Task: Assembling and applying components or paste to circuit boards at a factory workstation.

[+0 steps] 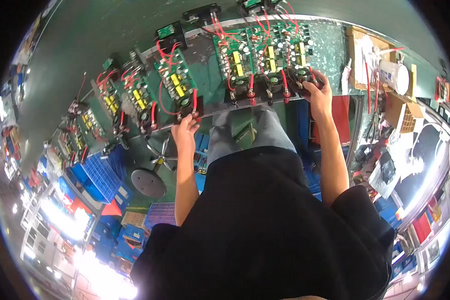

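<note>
My left hand [185,134] is closed at the near end of a green circuit board [177,75], its fingers around the black end panel with the fan and terminals. That board stands apart from the others, with yellow transformers and red wires on it. My right hand [320,95] grips the black end panel of the rightmost circuit board [300,47], thumb on the near side and fingers over the far side. Two similar boards, a middle one [271,55] and a left one [235,57], stand close beside it, with red and black terminals at the bench edge.
More boards [140,97] line the green bench [330,47] to the left. At the right stand a cardboard tray [357,55], a white tub [394,75] and red wires. Below are a round stool [148,183], blue crates [102,175] and a red bin [339,120].
</note>
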